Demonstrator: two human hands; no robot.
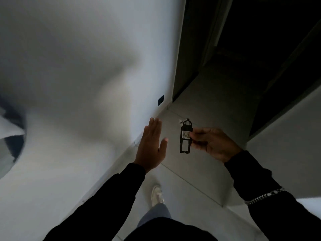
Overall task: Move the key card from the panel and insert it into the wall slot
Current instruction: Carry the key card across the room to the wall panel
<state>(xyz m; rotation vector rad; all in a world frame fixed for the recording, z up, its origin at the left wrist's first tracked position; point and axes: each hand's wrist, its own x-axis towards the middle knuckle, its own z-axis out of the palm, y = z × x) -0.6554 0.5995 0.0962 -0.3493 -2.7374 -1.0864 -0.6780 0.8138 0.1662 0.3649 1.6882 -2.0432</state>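
Key card already off the panel, by the look of it: the flat black plastic key card (185, 138), an elongated tag with cut-out windows and a small pale label bearing handwritten digits, is held in the air above the floor, carried by nothing but the right hand (213, 144). No panel is identifiable in view.

Right hand: fingers curled in, thumb and fingertips pinching the card's right edge near the label. Card hangs roughly upright, a small metal ring (182, 121) at its top end.

Left hand (152, 143): fully open, flat, fingers together and extended, holding nothing; it is raised just beside the smooth matt white wall (73, 63), contact not certain.

Remaining, as judged: find the wall slot and insert the card. No slot can be picked out. A small dark rectangular plate (161, 100) sits low on the wall near the floor edge; too small to tell what it is.

Surfaces: pale grey floor tiles (199, 171), smooth, thin grout lines. Dark open doorway (243, 40) beyond, unlit. Black long sleeves on both arms; silver chain (264, 196) on the right sleeve. One white shoe (157, 195) stepping forward on the tiles.
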